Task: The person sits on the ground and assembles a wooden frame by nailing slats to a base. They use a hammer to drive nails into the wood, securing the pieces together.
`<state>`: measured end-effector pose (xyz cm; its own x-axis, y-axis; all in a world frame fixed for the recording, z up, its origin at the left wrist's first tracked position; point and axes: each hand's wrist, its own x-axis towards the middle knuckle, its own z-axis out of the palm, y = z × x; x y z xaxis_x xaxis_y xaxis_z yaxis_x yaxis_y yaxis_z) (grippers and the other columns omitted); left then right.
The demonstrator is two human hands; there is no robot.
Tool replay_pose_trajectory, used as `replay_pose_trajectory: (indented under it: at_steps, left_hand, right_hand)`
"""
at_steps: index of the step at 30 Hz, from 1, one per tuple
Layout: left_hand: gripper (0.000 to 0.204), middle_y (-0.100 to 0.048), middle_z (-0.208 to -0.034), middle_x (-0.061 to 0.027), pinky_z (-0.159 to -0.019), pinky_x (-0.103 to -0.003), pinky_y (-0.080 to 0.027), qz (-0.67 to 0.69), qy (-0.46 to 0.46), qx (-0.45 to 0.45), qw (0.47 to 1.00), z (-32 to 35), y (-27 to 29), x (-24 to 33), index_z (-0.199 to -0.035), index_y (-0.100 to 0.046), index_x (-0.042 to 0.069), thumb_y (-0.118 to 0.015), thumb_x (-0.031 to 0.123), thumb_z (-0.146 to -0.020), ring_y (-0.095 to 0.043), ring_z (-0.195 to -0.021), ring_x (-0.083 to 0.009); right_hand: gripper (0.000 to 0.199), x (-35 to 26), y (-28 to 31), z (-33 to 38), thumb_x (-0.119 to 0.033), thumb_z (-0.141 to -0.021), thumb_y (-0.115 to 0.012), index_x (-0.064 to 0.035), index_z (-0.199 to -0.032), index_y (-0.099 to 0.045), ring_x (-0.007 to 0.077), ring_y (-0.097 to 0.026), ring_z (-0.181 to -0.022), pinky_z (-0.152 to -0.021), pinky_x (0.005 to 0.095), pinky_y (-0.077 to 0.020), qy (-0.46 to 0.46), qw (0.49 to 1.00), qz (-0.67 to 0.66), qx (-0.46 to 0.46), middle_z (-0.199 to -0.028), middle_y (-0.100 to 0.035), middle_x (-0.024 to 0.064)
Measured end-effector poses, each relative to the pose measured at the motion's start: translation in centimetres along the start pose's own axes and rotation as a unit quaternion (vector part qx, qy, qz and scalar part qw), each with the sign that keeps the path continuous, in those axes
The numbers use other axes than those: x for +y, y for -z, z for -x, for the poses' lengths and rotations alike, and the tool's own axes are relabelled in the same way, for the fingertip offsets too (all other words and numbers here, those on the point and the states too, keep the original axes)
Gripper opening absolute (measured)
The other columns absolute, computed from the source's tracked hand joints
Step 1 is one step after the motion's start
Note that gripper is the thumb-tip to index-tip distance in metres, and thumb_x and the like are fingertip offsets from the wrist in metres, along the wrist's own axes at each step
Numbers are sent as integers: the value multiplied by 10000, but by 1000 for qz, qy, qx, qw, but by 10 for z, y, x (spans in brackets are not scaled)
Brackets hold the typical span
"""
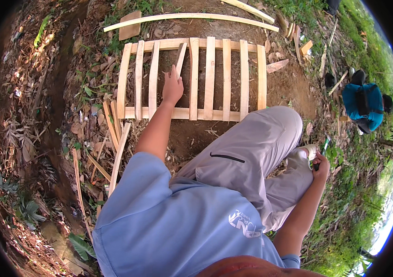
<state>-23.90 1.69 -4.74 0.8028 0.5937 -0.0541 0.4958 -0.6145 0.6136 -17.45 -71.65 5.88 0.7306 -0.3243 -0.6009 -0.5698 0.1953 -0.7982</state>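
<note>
A ladder-like wooden frame lies on the ground in front of me, with several pale slats (pixel 210 76) set across two long rails (pixel 185 113). One slat (pixel 181 56) leans at a slant among the straighter ones. My left hand (pixel 173 88) reaches over the frame at this slanted slat, fingers apart and stretched out, seemingly touching it. The hand and forearm cover the slat's lower part. Out to the right, beside my shoe, my right hand (pixel 321 167) is closed around the dark handle of a hand tool (pixel 326 144) with a green part; its kind is unclear.
Beyond the frame lies a long curved wooden strip (pixel 191 16), over a flat brown board (pixel 130 27). Loose wood strips (pixel 119 157) lie by my left side. A teal and black bag (pixel 363 107) rests on the grassy slope at right. Dry leaves cover the ground at left.
</note>
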Motion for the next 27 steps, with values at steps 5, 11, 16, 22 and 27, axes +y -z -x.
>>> replay_pose_trajectory:
  at_steps: [5,11,16,22,27]
  left_hand:
    - [633,-474,-1415,-293,-1034,-494,-550,-29,-49,74,996,-10,-9,-13,-1652,-277,-21,-523,143,-1093,-588,-1258,-469]
    - [634,-461,-1404,-311,-1037,-487,-543,-13,-38,61,997,-25,-8,-13,-1644,-276,-44,-527,138,-1091,-590,-1236,-485]
    - [654,-430,-1439,-305,-1019,-474,-554,2,-48,60,997,-35,-9,-23,-1657,-252,-43,-533,133,-1092,-609,-1202,-483]
    - [666,-456,-1383,-331,-1053,-491,-509,34,-55,69,995,-38,-12,-21,-1634,-296,-63,-581,125,-1062,-578,-1216,-499]
    - [696,-436,-1389,-291,-1033,-474,-519,14,-45,53,997,-46,-6,-25,-1657,-258,-43,-582,127,-1064,-579,-1191,-462]
  right_hand:
    - [120,-1,-12,5,4,-988,-686,-34,-1089,-632,70,-474,-582,-502,238,-440,18,1000,8,-5,-774,-552,-11]
    - [135,-4,-22,17,14,-985,-683,-36,-1093,-620,75,-475,-582,-505,243,-442,26,999,20,-6,-782,-564,-3]
    - [161,-3,-27,20,-10,-994,-666,30,-1150,-651,59,-457,-584,-509,225,-424,41,999,27,-2,-781,-551,-19]
    - [125,-3,-16,17,24,-975,-690,-25,-1059,-610,83,-481,-581,-508,257,-450,32,999,14,-6,-786,-575,14]
    - [128,-4,-15,16,29,-973,-683,-10,-1081,-627,88,-486,-581,-513,256,-447,34,999,8,-17,-798,-598,24]
